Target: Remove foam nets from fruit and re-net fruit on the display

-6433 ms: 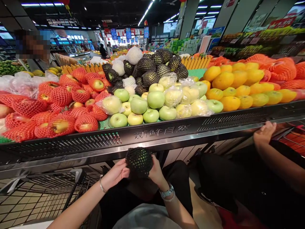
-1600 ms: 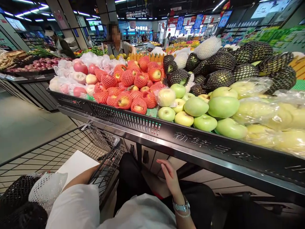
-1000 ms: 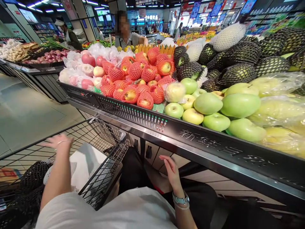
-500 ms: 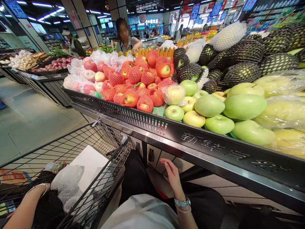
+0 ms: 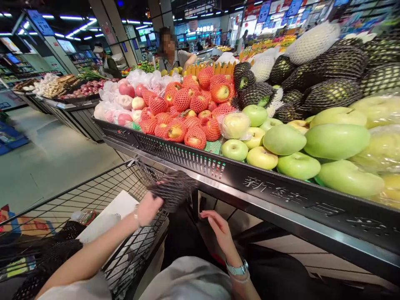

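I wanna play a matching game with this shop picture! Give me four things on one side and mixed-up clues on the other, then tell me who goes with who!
Things:
1. left hand
2. right hand
3. green apples
4. white flat thing

Clues:
A. lying in the shopping cart
B. on the display, to the right of the red-netted apples
C. holding a dark netted thing
D. holding nothing, with a watch on its wrist

Right pairs: 1-C, 2-D, 3-B, 4-A
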The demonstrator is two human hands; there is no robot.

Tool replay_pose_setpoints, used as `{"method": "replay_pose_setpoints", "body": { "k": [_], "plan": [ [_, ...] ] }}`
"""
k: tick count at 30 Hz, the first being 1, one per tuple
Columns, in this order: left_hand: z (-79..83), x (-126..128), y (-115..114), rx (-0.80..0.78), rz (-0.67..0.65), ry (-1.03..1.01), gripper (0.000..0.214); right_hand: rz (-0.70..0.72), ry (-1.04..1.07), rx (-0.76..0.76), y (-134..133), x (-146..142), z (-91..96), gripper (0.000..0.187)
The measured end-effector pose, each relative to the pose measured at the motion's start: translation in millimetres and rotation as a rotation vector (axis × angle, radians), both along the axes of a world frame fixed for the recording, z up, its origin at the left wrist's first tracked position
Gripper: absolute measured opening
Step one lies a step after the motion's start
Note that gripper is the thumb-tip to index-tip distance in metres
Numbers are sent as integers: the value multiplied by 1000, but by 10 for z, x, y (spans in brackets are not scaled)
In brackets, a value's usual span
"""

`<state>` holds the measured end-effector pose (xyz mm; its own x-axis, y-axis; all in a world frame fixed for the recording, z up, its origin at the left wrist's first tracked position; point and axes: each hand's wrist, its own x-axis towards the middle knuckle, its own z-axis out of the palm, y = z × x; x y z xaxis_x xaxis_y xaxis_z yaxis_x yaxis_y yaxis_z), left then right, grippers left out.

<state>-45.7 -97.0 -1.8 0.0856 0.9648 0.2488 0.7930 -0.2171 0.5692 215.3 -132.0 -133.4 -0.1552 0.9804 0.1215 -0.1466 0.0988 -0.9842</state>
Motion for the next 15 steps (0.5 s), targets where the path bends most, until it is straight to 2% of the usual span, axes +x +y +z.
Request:
{"method": "replay_pose_setpoints", "body": {
  "k": [2, 3, 5, 7, 9, 12, 15],
  "plan": [
    [-164, 469, 123, 29, -434, 41, 79, -114, 29, 78, -88, 43, 72, 21],
    [-257, 651, 164, 35, -595, 73, 80, -225, 37, 103, -117, 76, 91, 20],
    [-465, 903, 215, 32, -785, 135, 80, -467, 43, 106, -133, 151, 100, 18],
    [-687, 1018, 240, 41, -860, 148, 80, -633, 82, 61, -101, 212, 86, 20],
    [-887, 1033, 257, 75, -884, 109, 80, -644, 183, -7, -51, 234, 74, 25],
    [-1057, 993, 296, 149, -865, 66, 83, -450, 340, -132, -7, 177, 66, 30],
    [-1056, 1021, 339, 176, -814, 155, 83, -280, 397, -185, -21, 82, 32, 34]
  ]
}}
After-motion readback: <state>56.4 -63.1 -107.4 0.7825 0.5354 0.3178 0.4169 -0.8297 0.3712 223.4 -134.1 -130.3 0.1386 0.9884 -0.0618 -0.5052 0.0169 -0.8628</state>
